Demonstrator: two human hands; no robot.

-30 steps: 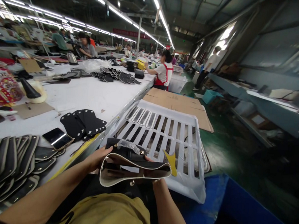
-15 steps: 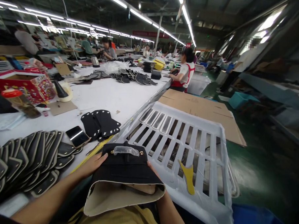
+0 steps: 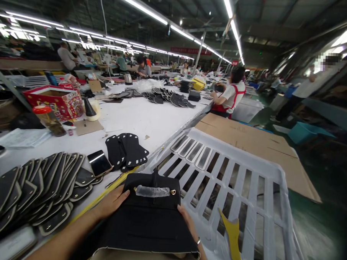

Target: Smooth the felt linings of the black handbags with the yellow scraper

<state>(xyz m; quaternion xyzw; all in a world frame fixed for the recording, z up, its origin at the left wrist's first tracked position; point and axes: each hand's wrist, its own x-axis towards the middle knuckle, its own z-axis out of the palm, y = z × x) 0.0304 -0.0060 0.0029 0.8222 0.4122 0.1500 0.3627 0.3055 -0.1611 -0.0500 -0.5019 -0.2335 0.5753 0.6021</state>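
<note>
In front of me is a black, unfinished handbag (image 3: 149, 219), its pale-lined mouth toward my body and mostly cut off by the bottom of the view. Its top handle (image 3: 152, 191) is wrapped in clear plastic and fixed by gold-coloured rings. My left hand (image 3: 114, 201) grips the bag's left side, thumb on the face near the flap. Gripping the opposite side is my right hand (image 3: 187, 218), with most of its fingers hidden behind the bag. A narrow black strap stands up past the flap's far edge.
Fanned black panels with pale edges (image 3: 35, 189) lie left, beside a phone (image 3: 99, 163) and black cut pieces (image 3: 126, 151). A white slatted tray (image 3: 252, 202) at right bears a yellow piece (image 3: 232, 238). A co-worker in red straps (image 3: 231, 96) works farther along the table.
My view has swung left, so the surroundings sit farther right. The bag's mouth has dropped lower in the picture, showing less lining and more black face. Both hands keep their hold.
</note>
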